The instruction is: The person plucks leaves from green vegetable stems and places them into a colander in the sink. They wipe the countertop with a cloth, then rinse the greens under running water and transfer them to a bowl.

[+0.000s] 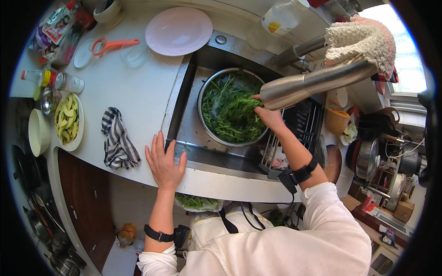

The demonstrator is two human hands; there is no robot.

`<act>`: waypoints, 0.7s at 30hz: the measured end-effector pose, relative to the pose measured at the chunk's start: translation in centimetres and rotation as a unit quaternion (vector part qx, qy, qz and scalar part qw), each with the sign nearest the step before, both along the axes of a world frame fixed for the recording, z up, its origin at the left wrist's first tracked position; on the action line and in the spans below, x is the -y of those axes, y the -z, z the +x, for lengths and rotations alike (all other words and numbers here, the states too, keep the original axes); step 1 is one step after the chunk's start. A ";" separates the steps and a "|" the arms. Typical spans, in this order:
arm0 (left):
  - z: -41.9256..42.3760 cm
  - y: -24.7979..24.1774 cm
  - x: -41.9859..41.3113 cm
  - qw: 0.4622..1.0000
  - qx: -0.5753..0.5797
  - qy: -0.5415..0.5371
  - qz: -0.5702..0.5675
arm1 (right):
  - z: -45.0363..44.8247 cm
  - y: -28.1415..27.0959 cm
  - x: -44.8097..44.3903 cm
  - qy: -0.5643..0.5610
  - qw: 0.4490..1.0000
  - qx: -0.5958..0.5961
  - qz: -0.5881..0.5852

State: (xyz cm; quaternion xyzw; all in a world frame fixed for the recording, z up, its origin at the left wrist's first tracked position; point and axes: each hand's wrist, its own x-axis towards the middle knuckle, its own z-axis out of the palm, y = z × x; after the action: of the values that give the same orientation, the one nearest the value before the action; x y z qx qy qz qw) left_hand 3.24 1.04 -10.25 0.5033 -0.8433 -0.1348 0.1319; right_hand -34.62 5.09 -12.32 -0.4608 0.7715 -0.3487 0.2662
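My left hand (pixel 166 162) lies palm down with its fingers apart on the white countertop (pixel 138 86), at the front left corner of the steel sink (pixel 193 120). Inside the sink stands a round metal basin (pixel 201 120) of water and leafy greens (pixel 228 110). My right hand (pixel 267 115) reaches over the basin's right side and grips some of the greens. The metal faucet (pixel 286 91) hangs just above that hand and hides part of its fingers.
A striped cloth (pixel 119 141) and a plate of sliced vegetable (pixel 69 119) lie left. A pink plate (pixel 179 31), orange-handled strainer (pixel 115 44) and glass bowl (pixel 134 55) sit farther back. A rack (pixel 300 127) spans the sink's right side; beyond it is a cut squash (pixel 336 120).
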 end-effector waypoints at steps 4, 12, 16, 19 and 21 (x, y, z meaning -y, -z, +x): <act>0.1 0.0 -0.1 1.000 -0.006 0.001 0.002 | 0.2 -3.9 0.2 0.005 0.999 0.021 -0.043; 0.0 0.1 -0.1 1.000 -0.003 -0.001 -0.004 | 7.6 0.2 1.0 -0.211 0.926 -0.249 0.191; 0.0 0.1 -0.1 1.000 -0.003 -0.002 -0.007 | 9.3 4.2 1.7 -0.247 0.876 -0.310 0.275; 0.0 0.2 -0.1 1.000 -0.002 -0.002 -0.008 | 8.7 7.1 2.0 -0.261 0.848 -0.326 0.327; 0.0 0.2 -0.1 1.000 -0.002 -0.001 -0.009 | 8.2 8.8 2.5 -0.265 0.840 -0.320 0.350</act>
State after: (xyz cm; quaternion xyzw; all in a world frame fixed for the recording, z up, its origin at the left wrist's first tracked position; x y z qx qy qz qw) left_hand 3.23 1.11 -10.44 0.5026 -0.8437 -0.1286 0.1381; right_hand -26.37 2.57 -21.17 -0.6094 0.7332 0.1951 0.2305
